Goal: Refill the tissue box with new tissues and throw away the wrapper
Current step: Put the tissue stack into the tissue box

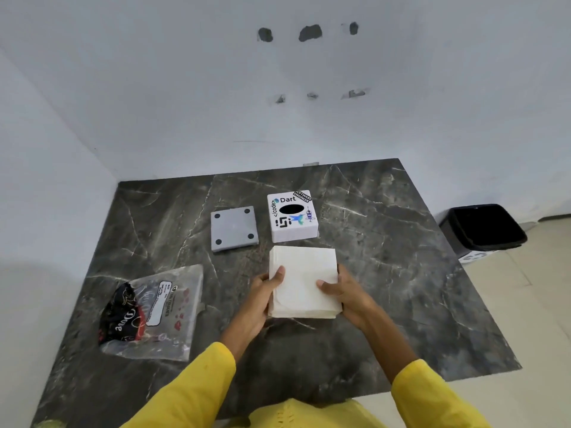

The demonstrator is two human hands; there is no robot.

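A square stack of white tissues (303, 273) is held over the middle of the dark marble table (401, 273). My left hand (264, 296) grips its left edge and my right hand (343, 293) grips its right edge, thumbs on top. Just behind the stack stands the white tissue box (292, 216), covered in stickers, with a black oval opening on its upper face. Its grey base plate (234, 227) lies flat to the left of the box, four black feet showing. The clear plastic wrapper (154, 313) with black and red print lies crumpled at the table's left.
A black waste bin (482, 228) stands on the tiled floor beyond the table's right edge. White walls close off the back and the left side of the table.
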